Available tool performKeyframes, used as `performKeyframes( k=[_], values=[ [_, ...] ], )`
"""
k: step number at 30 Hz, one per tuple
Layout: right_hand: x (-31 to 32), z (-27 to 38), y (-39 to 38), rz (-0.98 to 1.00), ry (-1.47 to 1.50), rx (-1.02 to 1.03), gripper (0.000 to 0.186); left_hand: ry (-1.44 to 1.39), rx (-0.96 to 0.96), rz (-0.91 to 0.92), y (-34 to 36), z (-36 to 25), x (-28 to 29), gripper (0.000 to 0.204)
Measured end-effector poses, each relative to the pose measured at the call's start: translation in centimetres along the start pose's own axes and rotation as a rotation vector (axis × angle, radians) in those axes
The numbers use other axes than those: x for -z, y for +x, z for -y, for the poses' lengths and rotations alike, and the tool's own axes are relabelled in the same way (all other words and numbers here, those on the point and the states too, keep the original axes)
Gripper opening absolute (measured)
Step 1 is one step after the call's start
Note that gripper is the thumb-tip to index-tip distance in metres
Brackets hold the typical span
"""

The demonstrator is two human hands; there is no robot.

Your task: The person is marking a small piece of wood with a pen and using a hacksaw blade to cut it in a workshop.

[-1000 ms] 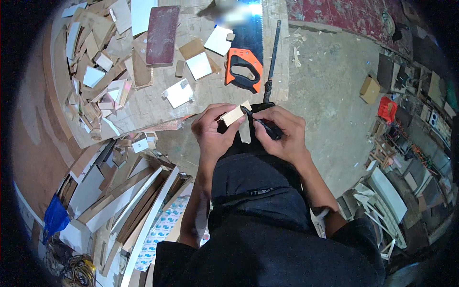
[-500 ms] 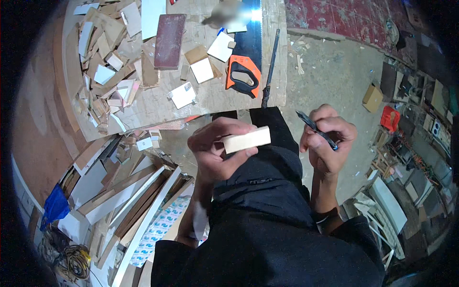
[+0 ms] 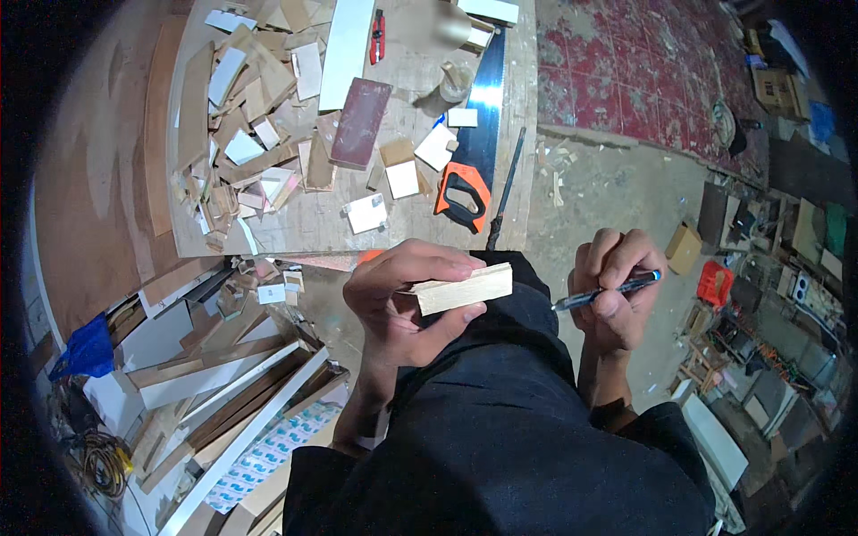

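My left hand [image 3: 398,313] grips a short, pale wooden block [image 3: 463,290] between thumb and fingers over my dark-clothed lap. To its right, my right hand [image 3: 617,299] is closed on a dark pen [image 3: 585,297] with a blue end, its tip pointing left toward the block without touching it. Beyond my hands, an orange-and-black handsaw [image 3: 477,188] lies on the worktable [image 3: 429,241] beside a long dark rod [image 3: 508,183].
Wood offcuts [image 3: 255,80], a maroon board [image 3: 357,121], white pieces [image 3: 366,213] and a red tool [image 3: 378,36] lie on the table. Stacked boards [image 3: 232,393] stand low left. An orange-red object [image 3: 715,281] and clutter line the right.
My right hand has moved away from the block to the right, and the pen has turned nearly level. The block is more horizontal. The view has shifted, so the table sits lower in the picture.
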State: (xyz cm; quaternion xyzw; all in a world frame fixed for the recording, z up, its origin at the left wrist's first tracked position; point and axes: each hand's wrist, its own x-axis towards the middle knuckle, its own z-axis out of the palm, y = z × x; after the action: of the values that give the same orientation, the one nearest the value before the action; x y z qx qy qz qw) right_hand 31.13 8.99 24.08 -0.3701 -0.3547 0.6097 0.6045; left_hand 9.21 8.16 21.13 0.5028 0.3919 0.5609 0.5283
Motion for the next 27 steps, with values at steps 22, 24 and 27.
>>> performKeyframes(
  k=[22, 24, 27],
  values=[
    [-3.6, 2.7, 4.4, 0.412, -0.644, 0.371, 0.024, 0.097, -0.195, -0.016, 3.2, -2.8, -0.8, 0.037],
    [-3.6, 2.4, 4.4, 0.385, -0.677, 0.421, 0.026, 0.085, -0.189, -0.024, 3.3, -2.8, -0.8, 0.037],
    [-3.8, 2.7, 4.5, 0.375, -0.721, 0.433, 0.028, 0.092, -0.191, -0.031, 3.4, -2.7, -0.7, 0.035]
  ],
)
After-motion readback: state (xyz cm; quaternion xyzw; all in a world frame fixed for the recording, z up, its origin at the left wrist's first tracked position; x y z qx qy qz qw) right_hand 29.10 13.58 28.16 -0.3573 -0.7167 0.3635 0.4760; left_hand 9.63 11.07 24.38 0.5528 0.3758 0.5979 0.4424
